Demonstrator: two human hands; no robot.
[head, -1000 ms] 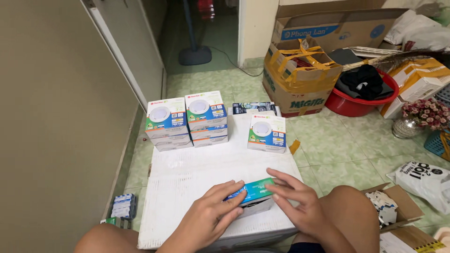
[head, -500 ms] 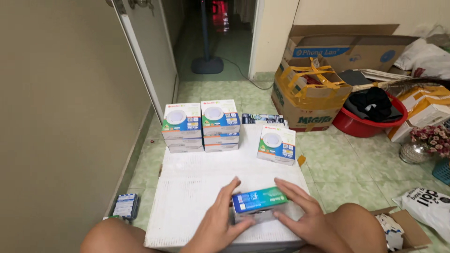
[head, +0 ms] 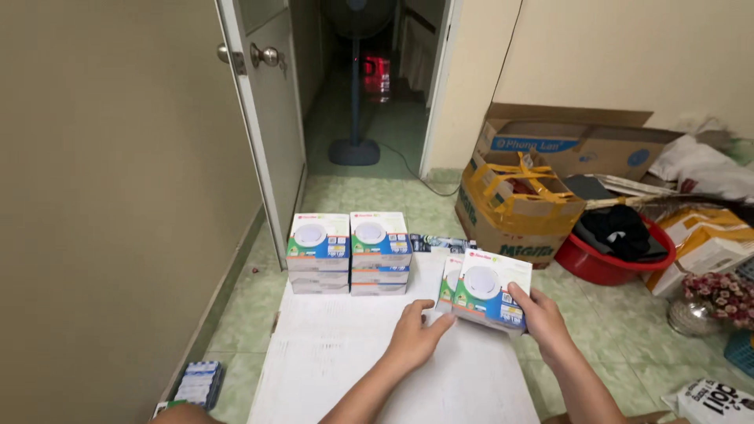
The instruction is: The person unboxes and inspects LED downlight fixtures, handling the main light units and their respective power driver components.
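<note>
Up close, a person's right hand (head: 540,318) grips a flat, square cardboard carton (head: 491,299), fingers curled around its right edge and thumb on the printed lid. That lid is white, with a round white fitting pictured at its centre and green and blue bands along the bottom. Raised and tilted, the carton hangs just above the white board (head: 345,353) that serves as a work surface, in front of a second matching carton (head: 448,281) whose left edge shows behind it. The left hand (head: 415,339) lies nearly flat on the board, fingers loosely spread and holding nothing, their tips just beside the lifted carton's lower left corner.

At the board's far edge stand 2 neat stacks of the same cartons, the left stack (head: 318,253) and the right stack (head: 380,251) touching side by side. Pale green mottled floor tiles (head: 628,338) surround the board. To the right sit a strapped brown cardboard box (head: 514,213) and a red plastic basin (head: 620,255) filled with dark cloth. A white door (head: 263,118) stands open beyond.
</note>
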